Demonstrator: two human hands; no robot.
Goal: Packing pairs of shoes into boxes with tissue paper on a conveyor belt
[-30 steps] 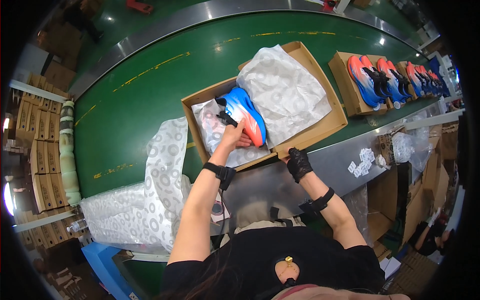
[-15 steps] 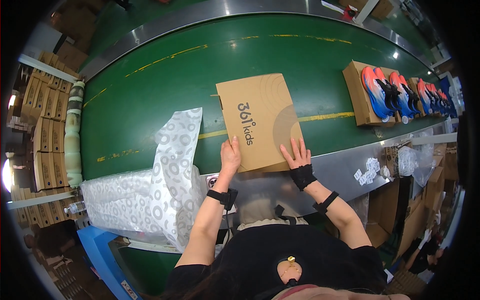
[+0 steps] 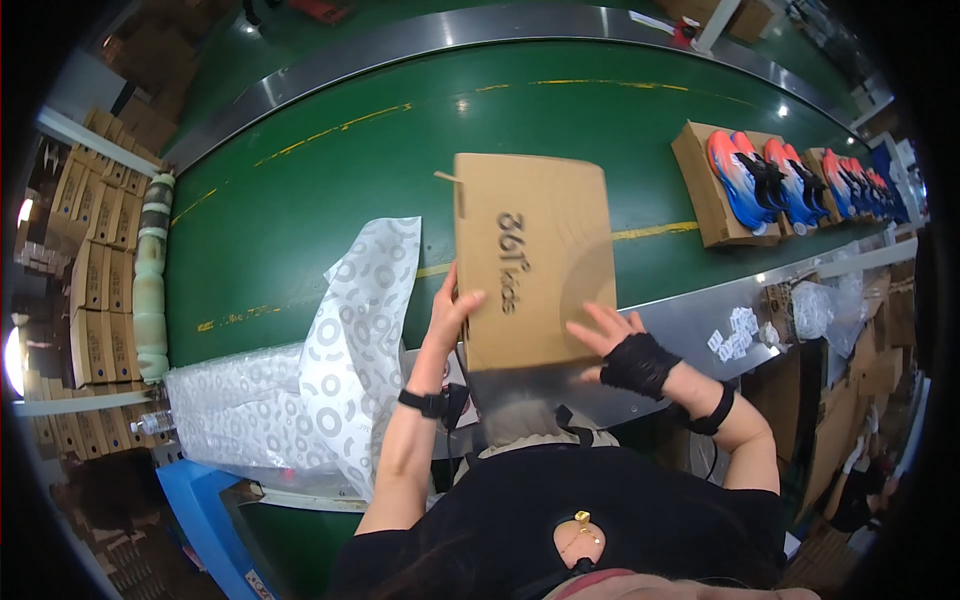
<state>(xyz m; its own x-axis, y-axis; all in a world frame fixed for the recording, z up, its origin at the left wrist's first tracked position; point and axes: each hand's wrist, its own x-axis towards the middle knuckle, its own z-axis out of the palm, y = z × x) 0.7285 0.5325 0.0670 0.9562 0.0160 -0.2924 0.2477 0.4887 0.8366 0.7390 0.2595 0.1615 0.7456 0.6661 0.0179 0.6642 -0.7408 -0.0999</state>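
Note:
A closed brown cardboard shoebox [image 3: 535, 260] stands in front of me at the belt's near side. My left hand [image 3: 450, 315] grips its left side, thumb on the lid and fingers down along the wall. At the near right corner is my right hand [image 3: 630, 352], in a black fingerless wrist wrap, its fingers spread; the fingertips are over the lid's edge, and I cannot tell if they touch it. A small strip sticks out at the box's far left corner. White sheets of wrapping paper [image 3: 350, 350] with grey rings lie left of my left hand, over a plastic-wrapped stack.
The green conveyor belt [image 3: 300, 210] has metal edging. At right, open boxes [image 3: 700, 190] hold orange and blue shoes [image 3: 742, 180] in a row. Small white packets [image 3: 735, 335] lie on the near metal ledge. Stacked shoeboxes [image 3: 95, 270] stand far left, beyond a pale, wrapped post [image 3: 150, 290].
The shoebox has shifted right and a little toward me, turning straighter. My right hand has come off the lid's face toward the near right corner; my left hand has slid down the left side.

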